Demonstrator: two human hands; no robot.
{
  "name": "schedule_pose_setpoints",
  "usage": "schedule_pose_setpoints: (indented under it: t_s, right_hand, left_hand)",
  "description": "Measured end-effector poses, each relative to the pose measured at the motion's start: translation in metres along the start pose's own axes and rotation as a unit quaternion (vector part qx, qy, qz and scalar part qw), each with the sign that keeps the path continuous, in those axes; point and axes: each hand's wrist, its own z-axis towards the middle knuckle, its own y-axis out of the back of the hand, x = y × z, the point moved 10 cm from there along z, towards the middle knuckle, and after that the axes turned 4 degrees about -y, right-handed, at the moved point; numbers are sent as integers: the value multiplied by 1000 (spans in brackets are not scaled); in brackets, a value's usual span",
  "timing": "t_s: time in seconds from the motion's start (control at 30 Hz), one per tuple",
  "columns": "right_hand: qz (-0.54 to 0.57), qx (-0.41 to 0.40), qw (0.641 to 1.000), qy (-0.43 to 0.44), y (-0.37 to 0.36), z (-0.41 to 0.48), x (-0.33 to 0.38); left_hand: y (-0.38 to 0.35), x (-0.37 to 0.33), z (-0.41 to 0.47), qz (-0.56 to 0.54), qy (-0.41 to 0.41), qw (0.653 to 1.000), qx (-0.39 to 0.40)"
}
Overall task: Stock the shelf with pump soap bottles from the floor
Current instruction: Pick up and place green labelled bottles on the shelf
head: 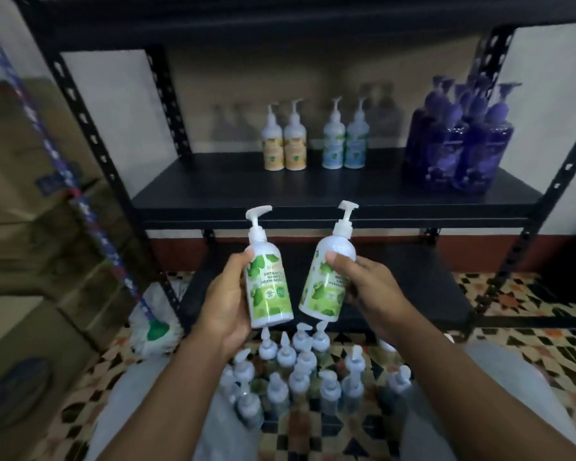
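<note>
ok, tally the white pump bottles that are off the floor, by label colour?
Yellow-label bottles: 2, on the shelf
Blue-label bottles: 2, on the shelf
Green-label bottles: 2, one in the left hand, one in the right hand
Total: 6
The purple bottles on the shelf overlap too much to count.
</note>
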Motion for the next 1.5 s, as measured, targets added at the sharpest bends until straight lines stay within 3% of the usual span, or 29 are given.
schedule_pose_setpoints:
  t_s: [0.13,0.4,0.5,0.7,0.9,1.07,1.27,1.5]
  right_hand:
    - [32,22,999,-30,-26,4,-20]
    - [59,60,994,-63,-48,11,-38]
    - [41,61,995,-73,-46,10,-41]
    - [-85,39,996,-5,-44,7,-28]
    - [-100,23,994,37,-51,18,-4]
    - [-100,35,991,85,-80,55,49]
    - [-107,34,981,157,-135,126,110]
    - [-188,25,961,202,-166,200,125]
  left_hand:
    - [21,1,-4,-50,17,998,-24]
    - [20,7,-10,-105,58,992,36]
    - [16,4,-8,-80,33,995,46]
    - [19,-8,-6,-10,-59,998,31]
    - [20,-30,9,5,-70,997,13]
    - [13,-92,51,31,-147,989,14]
    - [25,-135,104,-26,-168,985,1]
    - [48,-147,146,-69,-163,984,-32]
